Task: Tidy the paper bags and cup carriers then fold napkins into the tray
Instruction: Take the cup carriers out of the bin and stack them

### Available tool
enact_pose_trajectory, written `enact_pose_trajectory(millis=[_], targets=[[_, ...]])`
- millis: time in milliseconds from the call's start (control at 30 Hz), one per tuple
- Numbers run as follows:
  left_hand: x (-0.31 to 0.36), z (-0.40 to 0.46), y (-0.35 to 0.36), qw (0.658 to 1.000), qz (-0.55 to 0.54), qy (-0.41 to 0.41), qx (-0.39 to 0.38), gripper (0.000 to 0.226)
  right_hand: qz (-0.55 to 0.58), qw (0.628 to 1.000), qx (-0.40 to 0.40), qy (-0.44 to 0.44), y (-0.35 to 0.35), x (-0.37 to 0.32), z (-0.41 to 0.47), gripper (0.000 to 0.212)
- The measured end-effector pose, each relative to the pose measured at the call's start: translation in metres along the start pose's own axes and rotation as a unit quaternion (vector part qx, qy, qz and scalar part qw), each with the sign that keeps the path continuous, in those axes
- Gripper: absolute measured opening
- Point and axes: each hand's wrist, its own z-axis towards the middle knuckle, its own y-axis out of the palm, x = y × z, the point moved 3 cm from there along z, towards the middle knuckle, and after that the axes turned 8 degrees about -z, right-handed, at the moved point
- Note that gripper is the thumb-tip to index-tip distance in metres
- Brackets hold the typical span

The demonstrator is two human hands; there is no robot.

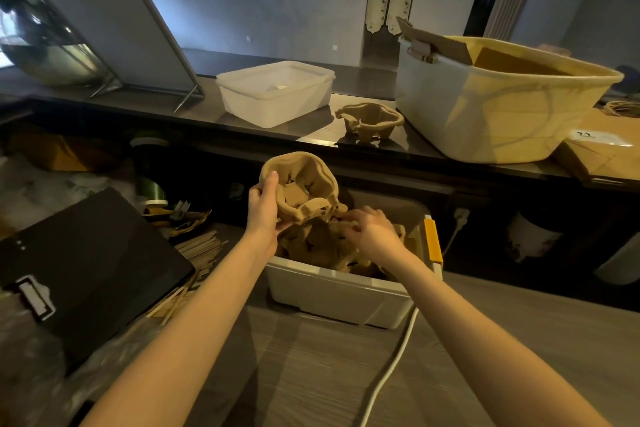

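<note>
Left hand grips a cup carrier; right hand curled into carriers in the bin, fingertips hidden, grip unclear.

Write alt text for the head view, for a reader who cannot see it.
A person's left hand grips a brown pulp cup carrier lifted above a white bin of more carriers, while the right hand reaches into the pile. On the dark counter behind sit another carrier, a white lidded box and a large tub holding paper bags.
</note>
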Motion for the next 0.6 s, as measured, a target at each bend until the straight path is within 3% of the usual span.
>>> enact_pose_trajectory(millis=[167, 467, 600], targets=[[0.013, -0.003, -0.015, 0.999, -0.034, 0.006, 0.018, 0.043, -0.044, 0.998, -0.05, -0.007, 0.014, -0.026, 0.012, 0.044], [0.025, -0.004, -0.039, 0.998, -0.026, 0.029, 0.05, 0.041, -0.057, 0.996, -0.043, -0.045, 0.03, -0.057, 0.029, 0.066], [0.026, -0.003, -0.045, 0.998, -0.022, 0.03, 0.048, 0.04, -0.009, 0.996, -0.075, -0.042, 0.031, -0.062, 0.028, 0.06]])
